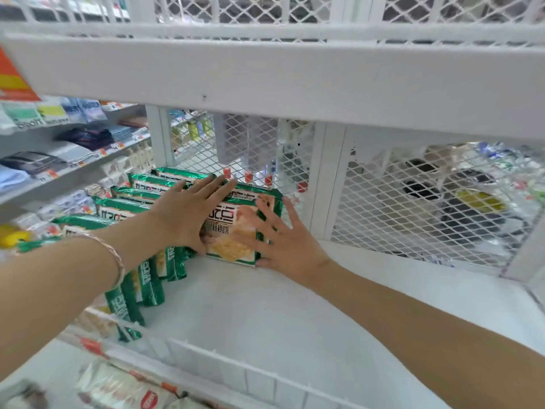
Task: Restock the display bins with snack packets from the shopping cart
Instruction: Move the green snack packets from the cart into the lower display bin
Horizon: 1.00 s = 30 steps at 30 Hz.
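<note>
The straight fingers [219, 187] of the left hand [185, 215] are laid flat on the green-and-white foil snack packet [231, 247], and the spread right hand [284, 242] is pressed against its right edge, nothing being gripped. The packet is leaned at the right end of a row of like green packets [138, 202], with bare white shelf floor [265, 314] lying open toward the white mesh side wall [413, 219] and the front rail [236, 370]. Its print is partly covered by both hands.

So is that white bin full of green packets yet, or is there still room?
Partly full. The green packets line only the left side of the bin; much of its white floor is bare.
</note>
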Motion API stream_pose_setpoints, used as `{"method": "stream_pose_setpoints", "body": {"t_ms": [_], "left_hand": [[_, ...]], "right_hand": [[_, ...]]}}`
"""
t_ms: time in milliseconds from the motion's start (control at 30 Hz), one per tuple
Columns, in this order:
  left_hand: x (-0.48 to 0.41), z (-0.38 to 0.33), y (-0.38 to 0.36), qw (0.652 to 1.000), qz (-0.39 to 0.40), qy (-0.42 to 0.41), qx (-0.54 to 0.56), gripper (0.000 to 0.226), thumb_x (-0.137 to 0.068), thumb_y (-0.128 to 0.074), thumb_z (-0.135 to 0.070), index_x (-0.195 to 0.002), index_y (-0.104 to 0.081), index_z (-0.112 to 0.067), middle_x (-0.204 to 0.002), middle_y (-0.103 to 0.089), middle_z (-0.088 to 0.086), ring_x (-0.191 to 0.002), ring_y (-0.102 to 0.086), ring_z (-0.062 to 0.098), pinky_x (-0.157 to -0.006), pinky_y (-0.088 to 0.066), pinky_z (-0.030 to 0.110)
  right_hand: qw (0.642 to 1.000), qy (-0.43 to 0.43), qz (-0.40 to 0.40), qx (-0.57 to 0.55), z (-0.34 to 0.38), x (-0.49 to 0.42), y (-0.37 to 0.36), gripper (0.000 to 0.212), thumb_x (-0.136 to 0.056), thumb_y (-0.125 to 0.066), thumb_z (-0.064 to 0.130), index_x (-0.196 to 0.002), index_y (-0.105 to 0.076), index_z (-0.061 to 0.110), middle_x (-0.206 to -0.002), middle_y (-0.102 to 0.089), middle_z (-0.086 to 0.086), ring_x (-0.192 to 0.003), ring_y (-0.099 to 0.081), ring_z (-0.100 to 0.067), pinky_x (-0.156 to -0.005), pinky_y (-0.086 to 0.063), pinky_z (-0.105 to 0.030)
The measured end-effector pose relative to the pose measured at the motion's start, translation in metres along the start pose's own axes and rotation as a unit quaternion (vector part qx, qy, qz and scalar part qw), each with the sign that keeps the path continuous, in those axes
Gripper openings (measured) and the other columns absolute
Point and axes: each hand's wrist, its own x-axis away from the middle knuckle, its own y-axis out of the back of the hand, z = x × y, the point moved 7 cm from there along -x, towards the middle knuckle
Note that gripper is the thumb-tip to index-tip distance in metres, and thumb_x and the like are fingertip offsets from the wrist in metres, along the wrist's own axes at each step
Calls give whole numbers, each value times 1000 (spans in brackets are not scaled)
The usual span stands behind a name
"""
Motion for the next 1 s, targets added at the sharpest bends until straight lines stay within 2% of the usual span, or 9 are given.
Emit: {"method": "stream_pose_setpoints", "body": {"t_ms": [100,267,367,433,467,567,733,800,1000], "left_hand": [[-5,-2,0,999,1,19,-39,145,-68,-73,-71,-147,38,-21,-164,19,2,-154,3,21,-124,-14,46],[-7,-6,1,997,17,28,-69,141,-70,-71,-72,-152,30,-14,-165,17,5,-154,-1,23,-121,-24,48],[1,-2,7,999,41,14,-12,136,-72,-70,-71,-154,26,-20,-165,17,1,-154,1,20,-123,-17,49],[16,10,19,998,47,19,34,121,-79,-56,-77,-155,23,-24,-165,16,-2,-154,4,19,-124,-10,49],[27,19,25,996,48,34,62,110,-85,-47,-76,-156,20,-25,-165,15,-1,-154,5,19,-125,-8,48],[72,54,33,986,51,99,124,87,-96,-29,-68,-158,12,-23,-167,11,2,-154,3,19,-124,-9,45],[178,106,21,957,96,195,195,84,-96,-30,-67,-160,1,-24,-167,4,0,-154,-3,19,-122,-13,46],[224,124,8,947,104,224,204,82,-97,-30,-67,-160,-2,-22,-168,1,2,-154,-5,20,-122,-16,46],[377,149,-34,916,171,291,219,81,-98,-28,-65,-160,-2,-19,-168,3,5,-154,-4,22,-123,-17,46]], "right_hand": [[997,29,35,65,-11,0,-21,84,-96,-44,60,-158,9,36,-166,12,-9,-153,6,-36,-119,2,-64],[998,16,16,52,-11,-4,-24,87,-93,-55,56,-159,-2,38,-167,3,-9,-153,0,-36,-119,-8,-65],[999,-11,-2,-32,-8,-6,-6,70,-88,-62,52,-151,-39,33,-165,-21,-10,-151,-18,-38,-116,-17,-67],[991,-43,-22,-127,-7,-13,21,39,-86,-68,44,-119,-70,23,-154,-42,-14,-146,-32,-38,-114,-23,-68],[984,-63,-28,-165,-7,-18,36,27,-85,-71,37,-104,-74,18,-147,-49,-16,-143,-37,-38,-113,-25,-69],[971,-106,-13,-214,0,-42,79,25,-85,-71,29,-101,-71,10,-148,-47,-20,-142,-38,-38,-115,-20,-67],[960,-73,62,-264,53,-104,143,50,-100,-46,45,-141,-51,17,-165,-18,-13,-153,-13,-29,-119,11,-52],[957,-48,66,-278,86,-130,166,53,-101,-42,46,-145,-48,16,-164,-19,-14,-153,-13,-29,-120,7,-55],[941,38,88,-324,218,-174,212,49,-90,-45,40,-126,-61,10,-154,-39,-19,-145,-36,-32,-118,-15,-62]]}}
